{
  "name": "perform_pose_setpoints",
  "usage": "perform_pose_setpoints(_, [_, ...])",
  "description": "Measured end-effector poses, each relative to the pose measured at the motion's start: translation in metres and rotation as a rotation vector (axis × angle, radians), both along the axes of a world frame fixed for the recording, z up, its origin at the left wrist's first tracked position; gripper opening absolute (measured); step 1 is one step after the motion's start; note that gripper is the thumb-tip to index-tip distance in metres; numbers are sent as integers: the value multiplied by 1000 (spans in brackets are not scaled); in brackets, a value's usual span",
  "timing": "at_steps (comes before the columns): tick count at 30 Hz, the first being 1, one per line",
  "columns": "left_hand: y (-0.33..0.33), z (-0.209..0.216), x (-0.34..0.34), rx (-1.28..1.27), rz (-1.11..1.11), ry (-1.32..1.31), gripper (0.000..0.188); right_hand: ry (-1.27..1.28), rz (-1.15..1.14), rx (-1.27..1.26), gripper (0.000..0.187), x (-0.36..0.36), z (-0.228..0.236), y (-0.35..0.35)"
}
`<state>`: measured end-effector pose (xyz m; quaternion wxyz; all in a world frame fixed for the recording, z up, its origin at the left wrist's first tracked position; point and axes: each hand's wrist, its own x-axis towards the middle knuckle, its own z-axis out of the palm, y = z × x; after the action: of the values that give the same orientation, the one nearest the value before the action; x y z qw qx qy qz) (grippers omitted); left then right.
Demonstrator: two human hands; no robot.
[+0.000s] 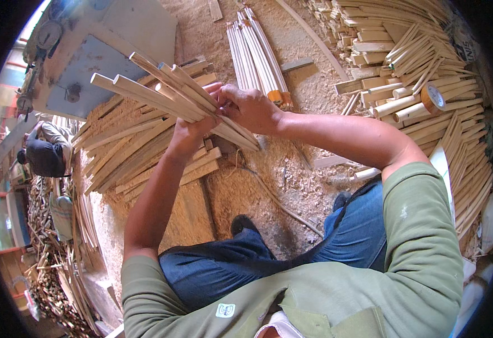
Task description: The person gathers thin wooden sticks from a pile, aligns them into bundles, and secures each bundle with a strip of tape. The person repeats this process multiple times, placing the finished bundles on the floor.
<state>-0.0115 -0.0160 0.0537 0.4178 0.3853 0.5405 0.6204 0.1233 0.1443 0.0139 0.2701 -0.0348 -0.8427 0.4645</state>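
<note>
In front of me my left hand (197, 128) is wrapped round a loose bundle of pale wooden dowels (155, 97). The rods slant from the upper left down to the right, their far ends fanned out. My right hand (250, 111) meets the left one at the bundle. Its fingers are curled and pinched together against the sticks. What lies between those fingertips is hidden. Just beyond the right hand, taped bundles of dowels (251, 55) rest on the sawdust-covered floor, with orange-brown bands round their ends.
A stack of rough wooden strips (139, 149) lies under my left forearm, beside a grey machine cabinet (111, 53). Cut sticks are piled at the right, with a tape roll (433, 98) on them. A cord (277, 198) crosses the floor. Another person (46, 149) is at the far left.
</note>
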Motion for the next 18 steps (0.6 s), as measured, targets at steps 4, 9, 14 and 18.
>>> perform_pose_setpoints(4, [3,-4,-2,-41,24,64,47,17,10,55,25,2,-3,0])
perform_pose_setpoints(9, [9,-16,-2,64,42,49,24,14,23,95,24,3,-4,0])
perform_pose_setpoints(14, [13,-20,-6,44,148,78,20,50,99,-56,30,-5,-7,7])
perform_pose_setpoints(18, [17,-19,-5,10,235,18,17,-10,103,176,23,-11,-12,13])
